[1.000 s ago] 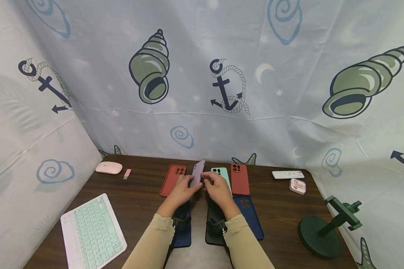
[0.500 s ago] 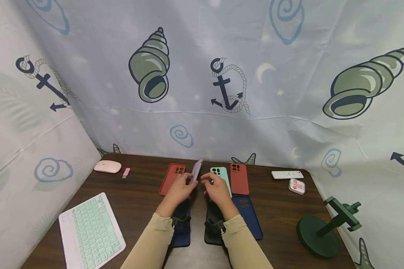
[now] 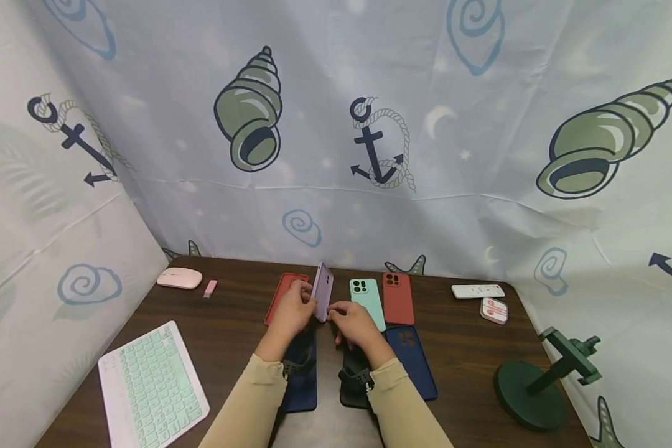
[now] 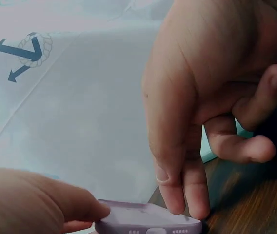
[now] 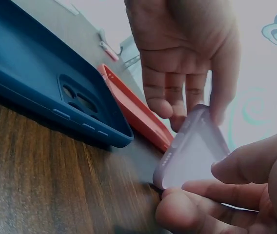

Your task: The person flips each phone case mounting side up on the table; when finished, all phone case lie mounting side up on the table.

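Note:
A purple phone case (image 3: 323,292) stands tilted up between my hands, its hollow inner side visible in the right wrist view. My left hand (image 3: 291,314) grips its left long edge between thumb and fingers. My right hand (image 3: 355,323) pinches the lower right corner; its thumb (image 5: 236,168) lies against the inside and a fingertip (image 5: 175,207) sits by the bottom rim. The other right-hand fingers are loosely curled. Just left of the purple case lies a red phone case (image 3: 277,298), partly covered by my left hand.
A mint case (image 3: 369,303) and a second red case (image 3: 399,298) lie right of the hands. Blue cases (image 3: 413,362) (image 3: 302,389) and a black one (image 3: 351,395) lie nearer. Keyboard (image 3: 157,379), mouse (image 3: 180,278), remote (image 3: 478,291) and green stand (image 3: 543,386) sit around the sides.
The purple case has turned and tilted more upright, shifting slightly left. My left hand has moved left along it; my right hand has come from apart to its lower right corner.

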Demonstrator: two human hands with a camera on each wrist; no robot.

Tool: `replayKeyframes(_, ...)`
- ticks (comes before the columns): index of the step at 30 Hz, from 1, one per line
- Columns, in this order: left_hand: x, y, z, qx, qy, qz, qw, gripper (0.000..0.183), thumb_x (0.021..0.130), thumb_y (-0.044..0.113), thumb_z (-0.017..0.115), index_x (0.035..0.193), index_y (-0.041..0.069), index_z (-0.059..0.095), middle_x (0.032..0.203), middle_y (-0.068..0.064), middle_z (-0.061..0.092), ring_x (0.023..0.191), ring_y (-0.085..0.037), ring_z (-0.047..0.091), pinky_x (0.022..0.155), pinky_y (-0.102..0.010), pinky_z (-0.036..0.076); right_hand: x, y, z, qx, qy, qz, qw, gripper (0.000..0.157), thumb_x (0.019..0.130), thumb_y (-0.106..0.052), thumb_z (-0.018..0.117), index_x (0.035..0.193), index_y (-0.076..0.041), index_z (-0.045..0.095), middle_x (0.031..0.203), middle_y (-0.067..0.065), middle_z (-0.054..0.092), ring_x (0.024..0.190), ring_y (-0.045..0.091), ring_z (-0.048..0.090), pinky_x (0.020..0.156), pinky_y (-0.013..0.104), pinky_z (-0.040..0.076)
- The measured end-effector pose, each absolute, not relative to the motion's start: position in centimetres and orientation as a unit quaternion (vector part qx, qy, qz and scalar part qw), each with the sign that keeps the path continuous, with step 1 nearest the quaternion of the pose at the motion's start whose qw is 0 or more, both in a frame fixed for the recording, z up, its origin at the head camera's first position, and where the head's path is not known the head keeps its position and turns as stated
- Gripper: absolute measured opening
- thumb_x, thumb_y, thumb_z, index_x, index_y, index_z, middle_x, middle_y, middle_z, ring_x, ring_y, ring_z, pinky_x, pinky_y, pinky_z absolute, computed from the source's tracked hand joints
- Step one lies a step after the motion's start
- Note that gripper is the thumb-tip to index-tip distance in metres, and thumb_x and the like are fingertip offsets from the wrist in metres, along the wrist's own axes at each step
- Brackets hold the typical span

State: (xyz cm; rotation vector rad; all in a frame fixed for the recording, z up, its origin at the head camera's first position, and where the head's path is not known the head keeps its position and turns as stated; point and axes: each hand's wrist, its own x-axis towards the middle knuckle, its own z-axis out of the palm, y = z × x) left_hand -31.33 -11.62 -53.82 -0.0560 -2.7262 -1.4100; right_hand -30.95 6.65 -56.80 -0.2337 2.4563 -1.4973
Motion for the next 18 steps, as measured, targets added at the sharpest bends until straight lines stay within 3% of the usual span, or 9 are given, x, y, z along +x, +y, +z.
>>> replayKeyframes(10,-31.31,-12.16,-54.00,0.004,-0.913,-0.405,0.048,0.027,0.094,0.013,0.066,0.117,0.000,0.064,0.102,-0.014,0.071,0.090,-0.026,0.067,0.079,-0.043,0.053,-30.95,6.54,-57.18,-0.069,0.840,-0.519,0.138,0.034,0.102,-0.025,0.054,0.130,-0.011,0.069,0.072,0.020,0.072,0.037,0.014,0.050,0.034,0.026,0.033)
replayKeyframes(18,-31.84,-12.58,-54.88,-0.007,-0.944,-0.326,0.056,0.031,0.093,0.024,0.069,0.112,0.000,0.073,0.102,-0.017,0.072,0.099,-0.037,0.060,0.088,-0.051,0.045,-31.02,6.65,-56.68,-0.071,0.839,-0.523,0.136,0.032,0.103,-0.024,0.053,0.126,-0.009,0.071,0.059,0.013,0.065,0.034,0.012,0.046,0.032,0.026,0.031)
